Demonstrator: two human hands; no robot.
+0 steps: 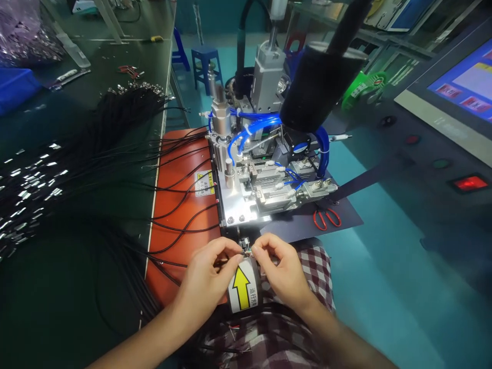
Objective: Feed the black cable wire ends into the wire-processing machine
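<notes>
My left hand (215, 271) and my right hand (280, 264) meet at the front edge of a metal machine (246, 200). The fingertips of both pinch thin wire ends (248, 252) just in front of a small metal fixture (245, 242). Which hand holds which wire is too small to tell. Below the fingertips is a white label with a yellow arrow (241, 289). Black cables (180, 230) run across the orange board to the left of the machine.
On the dark table at left lie a big bundle of black cables (111, 118) and a blue bin (17, 87). Red-handled scissors (326, 219) rest right of the machine. A black nozzle (319, 87) hangs above it. A control panel (453, 113) stands at right.
</notes>
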